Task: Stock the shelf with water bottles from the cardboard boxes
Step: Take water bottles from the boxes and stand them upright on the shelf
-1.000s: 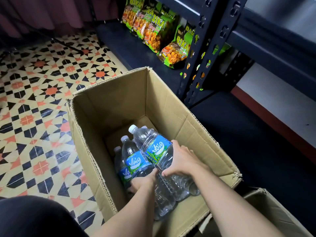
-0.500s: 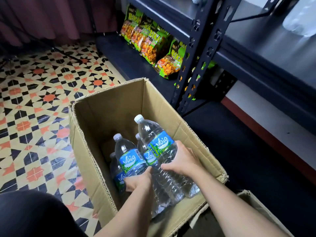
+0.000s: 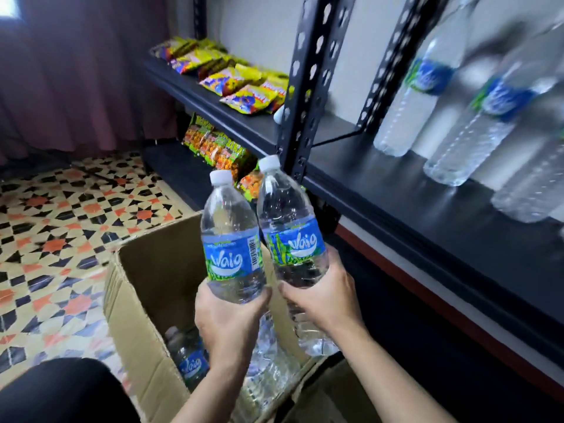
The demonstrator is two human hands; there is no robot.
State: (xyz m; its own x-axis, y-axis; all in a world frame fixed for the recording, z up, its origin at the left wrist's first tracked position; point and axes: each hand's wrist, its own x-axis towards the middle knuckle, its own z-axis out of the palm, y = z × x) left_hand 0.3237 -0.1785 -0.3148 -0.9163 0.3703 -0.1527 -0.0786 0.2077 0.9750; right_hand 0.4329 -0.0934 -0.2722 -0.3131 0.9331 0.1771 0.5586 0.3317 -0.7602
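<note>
We have only 1 view (head-worn, wide-angle), looking forward and down from close above the open cardboard box [image 3: 146, 288] at near centre. It faces the black shelf [image 3: 427, 215], which runs from far left to near right, with tiled floor [image 3: 55, 227] at left.

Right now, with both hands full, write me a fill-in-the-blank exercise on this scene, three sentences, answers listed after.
1. The left hand and the right hand hold ____ Waiq water bottle each.
2. The held bottles' caps are ____ in colour.
3. On the black shelf, to the right of the perforated post, stand more water ____.

Missing words: one; white; bottles
</note>
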